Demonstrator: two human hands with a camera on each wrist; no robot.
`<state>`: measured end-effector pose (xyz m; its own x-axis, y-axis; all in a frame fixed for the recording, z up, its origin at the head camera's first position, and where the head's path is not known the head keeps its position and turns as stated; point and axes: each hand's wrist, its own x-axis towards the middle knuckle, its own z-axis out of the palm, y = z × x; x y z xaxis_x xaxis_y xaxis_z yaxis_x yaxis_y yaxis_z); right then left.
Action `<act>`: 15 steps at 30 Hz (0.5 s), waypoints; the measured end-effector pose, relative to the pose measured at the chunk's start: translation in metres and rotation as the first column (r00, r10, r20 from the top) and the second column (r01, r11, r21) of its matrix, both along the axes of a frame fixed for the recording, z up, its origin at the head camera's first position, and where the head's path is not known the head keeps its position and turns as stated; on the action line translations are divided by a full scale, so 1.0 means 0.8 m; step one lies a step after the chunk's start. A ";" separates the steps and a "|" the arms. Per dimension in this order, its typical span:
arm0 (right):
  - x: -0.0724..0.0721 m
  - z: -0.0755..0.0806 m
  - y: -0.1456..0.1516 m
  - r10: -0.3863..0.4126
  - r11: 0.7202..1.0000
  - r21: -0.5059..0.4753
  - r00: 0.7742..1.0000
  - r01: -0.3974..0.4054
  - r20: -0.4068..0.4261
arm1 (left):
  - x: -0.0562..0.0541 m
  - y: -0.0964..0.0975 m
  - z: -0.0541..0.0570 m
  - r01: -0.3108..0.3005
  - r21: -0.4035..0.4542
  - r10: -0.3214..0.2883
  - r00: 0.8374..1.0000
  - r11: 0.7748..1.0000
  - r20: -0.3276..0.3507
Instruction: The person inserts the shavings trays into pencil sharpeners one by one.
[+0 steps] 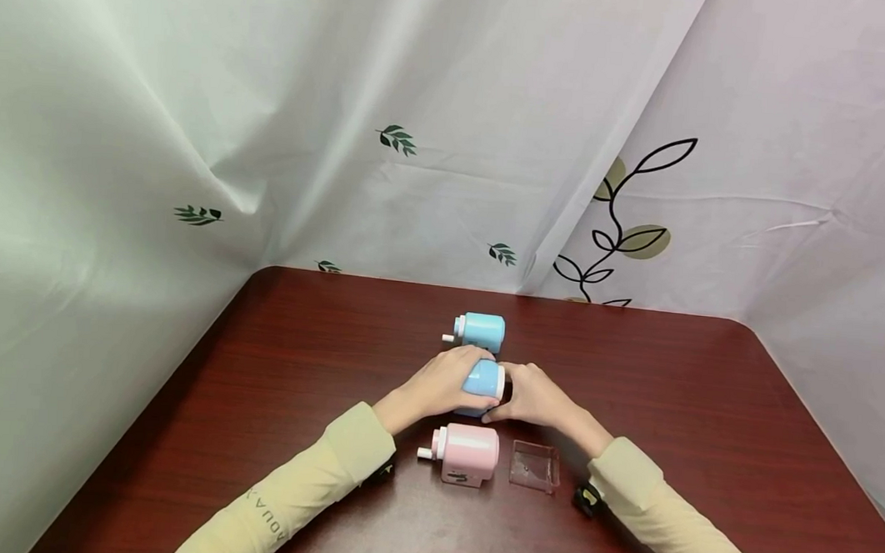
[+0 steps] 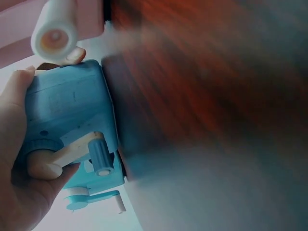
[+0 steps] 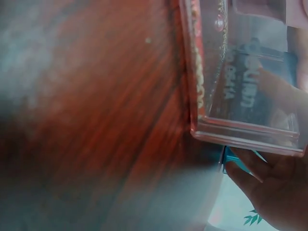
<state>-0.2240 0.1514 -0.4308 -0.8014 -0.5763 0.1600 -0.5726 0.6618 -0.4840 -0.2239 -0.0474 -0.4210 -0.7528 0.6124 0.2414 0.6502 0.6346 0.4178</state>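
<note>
Gripping w/ curved fingers, L hand (image 1: 440, 385) holds 1 glossy blue rounded-box plastic crank sharpener (image 1: 485, 379), white-rimmed, btwn 1 glossy pink boxy plastic crank sharpener (image 1: 471, 449) (near side) & 1 shiny light-blue plastic crank sharpener (image 1: 484, 327) (far side). R hand (image 1: 537, 396), fingers & thumb curved, pinches its rimmed end. Nearer, R: 1 clear pinkish rectangular plastic tray (image 1: 533, 480) on smooth red-brown wood-grain table (image 1: 296, 344).
</note>
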 end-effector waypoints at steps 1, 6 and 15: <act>0.000 0.000 0.000 0.000 1.000 -0.001 1.000 0.000 0.002 | 0.000 0.000 0.000 -0.001 0.000 0.001 1.000 1.000 0.004; 0.003 0.003 0.004 0.004 1.000 -0.010 1.000 -0.004 0.008 | 0.000 0.000 0.002 -0.013 -0.008 0.013 1.000 1.000 0.011; 0.010 0.016 0.015 -0.040 0.999 -0.004 0.999 0.040 -0.018 | 0.006 0.001 0.016 -0.047 -0.011 0.047 0.998 0.999 -0.032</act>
<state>-0.2156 0.1631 -0.4183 -0.8207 -0.5434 0.1765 -0.5543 0.6825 -0.4764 -0.2191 -0.0470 -0.4079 -0.7728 0.5797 0.2585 0.6325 0.6695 0.3896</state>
